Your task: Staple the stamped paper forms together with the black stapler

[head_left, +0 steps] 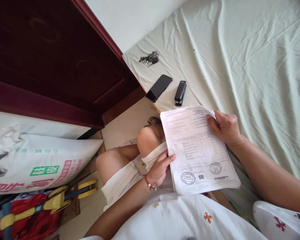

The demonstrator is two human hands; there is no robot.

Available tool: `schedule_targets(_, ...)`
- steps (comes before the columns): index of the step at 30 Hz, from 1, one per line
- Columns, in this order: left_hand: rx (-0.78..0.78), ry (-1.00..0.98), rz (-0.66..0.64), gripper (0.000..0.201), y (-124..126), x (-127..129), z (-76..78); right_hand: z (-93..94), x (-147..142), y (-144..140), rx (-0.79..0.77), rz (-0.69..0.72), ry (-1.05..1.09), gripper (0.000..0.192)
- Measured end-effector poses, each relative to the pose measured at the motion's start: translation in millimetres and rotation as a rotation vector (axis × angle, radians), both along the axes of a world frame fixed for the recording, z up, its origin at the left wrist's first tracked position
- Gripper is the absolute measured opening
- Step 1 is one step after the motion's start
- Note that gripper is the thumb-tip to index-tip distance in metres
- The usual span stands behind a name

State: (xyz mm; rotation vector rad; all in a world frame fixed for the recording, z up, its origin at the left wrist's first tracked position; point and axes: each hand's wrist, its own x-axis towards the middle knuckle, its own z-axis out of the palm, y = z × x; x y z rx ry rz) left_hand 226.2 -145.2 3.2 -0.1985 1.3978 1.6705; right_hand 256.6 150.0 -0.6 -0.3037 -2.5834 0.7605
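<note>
1. The left hand (158,171) pinches the papers (197,150) at their left edge, below the middle: the thumb lies on top, and the fingers go underneath, so the gap is only as thick as the sheets. On its wrist is a red bracelet (150,184).
2. The right hand (226,128) grips the same papers at the upper right corner, with its thumb on the face and the other fingers mostly hidden behind. The corner curls a little there.
3. So the papers are between the two hands, above the lap. Their long axis runs away from the body, with the top leaning to the left. How many sheets there are, I cannot tell.
4. Just beyond the top edge lies a black stapler (180,93), its long axis also pointing away from the body, but leaning slightly to the right. It is ahead of both hands and to the left of the right hand, which is the nearer one.
5. Left of the stapler is a dark phone (160,87); farther away, a bunch of keys (151,59). All three rest on a pale green sheet (260,83).
</note>
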Motion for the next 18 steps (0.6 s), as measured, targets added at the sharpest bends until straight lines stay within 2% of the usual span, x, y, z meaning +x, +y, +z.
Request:
schedule_targets(5, 0.173, -0.251, 0.039, 0.042, 11, 18, -30.0, 3.4, -1, 0, -0.027, 0.022, -0.013, 0.032)
schedule_targets(7, 0.202, -0.323, 0.034, 0.045, 15, 19, -37.0, 3.3, -2, 2, -0.038, -0.003, -0.015, 0.033)
schedule_targets(9, 0.186, -0.333, 0.029, 0.046, 17, 19, -38.6, 2.0, -3, 3, -0.046, -0.032, -0.017, 0.034)
schedule_targets(14, 0.023, -0.209, 0.060, 0.049, 19, 22, -32.5, -2.8, -7, 9, -0.070, -0.024, -0.103, 0.033)
schedule_targets(18, -0.009, -0.150, 0.057, 0.053, 20, 28, -28.3, -4.9, -6, 13, -0.191, -0.054, -0.091, 0.037)
